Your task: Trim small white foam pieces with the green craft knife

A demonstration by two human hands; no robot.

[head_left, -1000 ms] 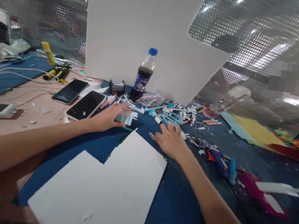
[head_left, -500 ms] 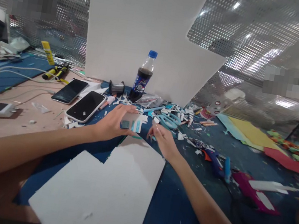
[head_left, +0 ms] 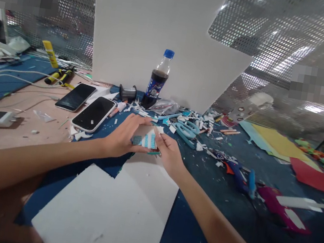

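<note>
A small white block-like piece with blue patterned strips sits between my two hands, above a white foam board. My left hand is closed around its left side, thumb below and fingers on top. The fingers of my right hand are closed at its right edge, thumb uppermost. My fingers hide part of the piece, and I cannot make out exactly what it is. A teal edge shows beneath it. The notched board lies flat on the blue mat.
Behind my hands stand a cola bottle and a wire spool. Blue scissors lie among white scraps. Two phones lie left; a magenta glue gun lies right. A tall white board rises at the back.
My right hand has moved left and up against the small piece, its fingers now closed on the right edge. My left hand keeps its hold. The view has shifted slightly.
</note>
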